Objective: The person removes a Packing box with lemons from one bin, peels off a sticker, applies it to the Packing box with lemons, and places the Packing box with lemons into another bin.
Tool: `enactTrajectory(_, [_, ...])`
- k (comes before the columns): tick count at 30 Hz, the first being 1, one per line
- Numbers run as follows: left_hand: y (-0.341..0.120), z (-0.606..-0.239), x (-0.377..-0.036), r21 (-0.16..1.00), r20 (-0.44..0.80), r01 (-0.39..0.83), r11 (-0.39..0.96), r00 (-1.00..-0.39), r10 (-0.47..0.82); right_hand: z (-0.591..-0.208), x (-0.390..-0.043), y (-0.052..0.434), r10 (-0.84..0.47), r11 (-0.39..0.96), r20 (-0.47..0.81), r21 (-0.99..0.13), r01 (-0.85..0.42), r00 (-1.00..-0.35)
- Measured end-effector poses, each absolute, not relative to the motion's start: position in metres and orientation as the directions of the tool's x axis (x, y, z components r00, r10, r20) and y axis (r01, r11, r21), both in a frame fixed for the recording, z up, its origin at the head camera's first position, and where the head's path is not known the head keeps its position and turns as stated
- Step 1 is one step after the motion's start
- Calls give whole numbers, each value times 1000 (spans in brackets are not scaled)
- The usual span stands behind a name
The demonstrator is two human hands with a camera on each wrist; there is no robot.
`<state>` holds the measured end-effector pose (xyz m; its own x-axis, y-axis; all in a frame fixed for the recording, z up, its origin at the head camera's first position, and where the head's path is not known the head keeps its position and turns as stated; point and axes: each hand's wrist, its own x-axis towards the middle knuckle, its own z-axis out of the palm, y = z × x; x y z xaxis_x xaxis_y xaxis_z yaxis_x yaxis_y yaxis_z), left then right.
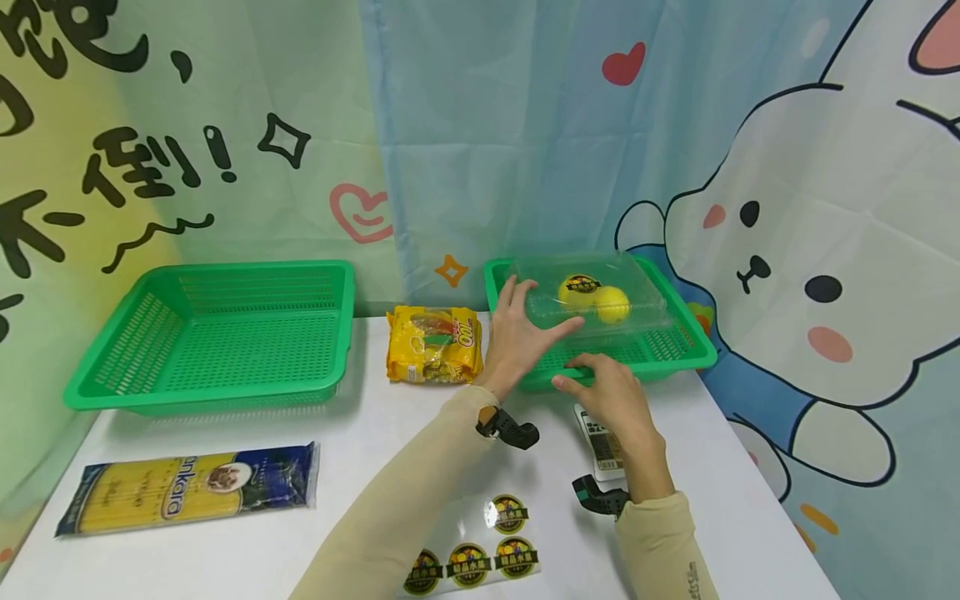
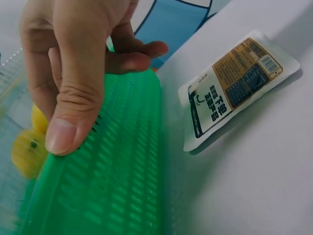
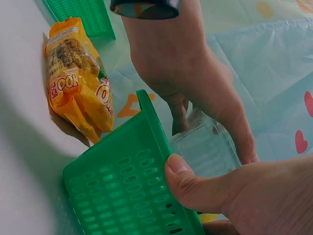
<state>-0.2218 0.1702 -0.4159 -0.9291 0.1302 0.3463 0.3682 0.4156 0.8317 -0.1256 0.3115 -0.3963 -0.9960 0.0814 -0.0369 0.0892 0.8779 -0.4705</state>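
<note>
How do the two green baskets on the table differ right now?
The left green basket holds nothing visible and no hand touches it; the right green basket holds a clear plastic box of yellow fruit, with the left hand on that box and the right hand at its rim. Both are perforated green plastic.

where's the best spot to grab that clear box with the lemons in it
Probably the two short ends of the clear clamshell box, one of the hands on each, coming from above. It lies flat in the green basket, whose walls block a low approach, and its lid looks thin.
</note>
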Motion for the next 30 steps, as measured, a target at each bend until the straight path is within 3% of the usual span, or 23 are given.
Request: enactTrajectory(30, [187, -421, -225, 766, 197, 268, 584, -963, 183, -399, -125, 313, 67, 879, -12, -473, 65, -998])
